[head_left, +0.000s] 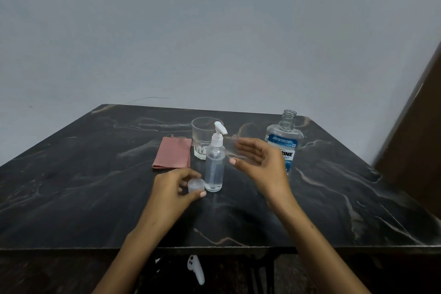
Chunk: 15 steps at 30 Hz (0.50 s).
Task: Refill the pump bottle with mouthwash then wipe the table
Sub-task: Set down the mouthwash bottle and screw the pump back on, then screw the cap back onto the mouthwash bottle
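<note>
A clear pump bottle [214, 167] with a white pump head stands upright mid-table, liquid inside. My left hand [173, 188] sits just left of its base, fingers shut on a small translucent cap [196, 185]. My right hand [259, 166] hovers to the bottle's right, fingers spread, holding nothing. Behind that hand stands the mouthwash bottle [284, 137], blue label, neck uncapped. A folded pink cloth [172, 156] lies flat to the left of the pump bottle.
An empty clear glass [201, 138] stands just behind the pump bottle, touching the cloth's right edge. The dark marble table [95, 186] ends at a near edge below my forearms. A white object [196, 270] lies under the table. A brown panel [415, 150] stands at right.
</note>
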{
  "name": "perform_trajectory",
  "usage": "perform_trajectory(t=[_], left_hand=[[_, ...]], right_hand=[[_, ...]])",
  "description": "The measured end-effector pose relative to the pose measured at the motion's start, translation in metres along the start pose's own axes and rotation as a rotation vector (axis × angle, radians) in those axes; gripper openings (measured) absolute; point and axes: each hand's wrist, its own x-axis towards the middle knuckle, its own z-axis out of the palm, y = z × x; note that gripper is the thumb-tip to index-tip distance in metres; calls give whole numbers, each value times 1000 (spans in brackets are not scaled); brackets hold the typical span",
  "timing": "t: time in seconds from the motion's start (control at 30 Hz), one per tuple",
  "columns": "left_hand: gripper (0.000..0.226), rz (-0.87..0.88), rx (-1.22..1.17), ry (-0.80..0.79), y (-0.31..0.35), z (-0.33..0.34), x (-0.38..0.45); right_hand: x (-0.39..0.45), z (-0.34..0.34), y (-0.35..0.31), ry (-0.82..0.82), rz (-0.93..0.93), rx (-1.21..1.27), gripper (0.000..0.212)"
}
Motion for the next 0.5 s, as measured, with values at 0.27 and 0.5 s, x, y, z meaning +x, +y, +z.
perform_trajectory(t=[0.27,0.5], left_hand=[[16,4,-395,-29,48,26,-24],[26,21,-717,65,88,69,-4]], right_hand=[[-39,-32,-2,-322,-42,-196,50],[-47,-49,-11,-51,-236,-230,40]])
